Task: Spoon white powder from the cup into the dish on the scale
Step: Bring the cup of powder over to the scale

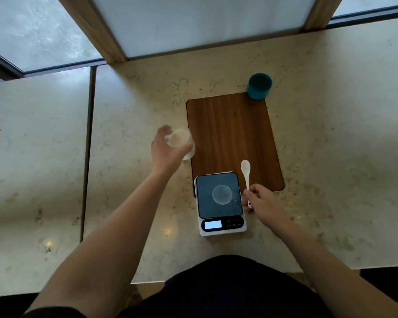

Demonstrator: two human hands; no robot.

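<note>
One pale, marbled stone bench (331, 145) carries everything, its polished top veined in tan and split by a dark seam on the left. On it lies one dark walnut-brown wooden board (230, 134), flat and rectangular with rounded corners, its grain running near to far.

At the near edge of that board sits one white plastic scale (221, 203) with a dark glassy weighing plate and a small lit display on its near side. One shallow clear round dish (222, 194) rests in the middle of the plate; it looks empty, though its transparency makes that hard to judge.

I count two cups. One teal cylindrical cup (259, 86) stands upright at the far right corner of the board, well apart from my hands. The other, one translucent plastic cup of white powder (180, 143), is at the board's left edge, and my left hand (168, 150) wraps its grip around it from the left side, fingers curled over the wall.

One white glossy spoon (246, 177) with an oval bowl lies just right of the scale, bowl pointing far. My right hand (262, 203) has its grip pinched on the near end of the handle.
</note>
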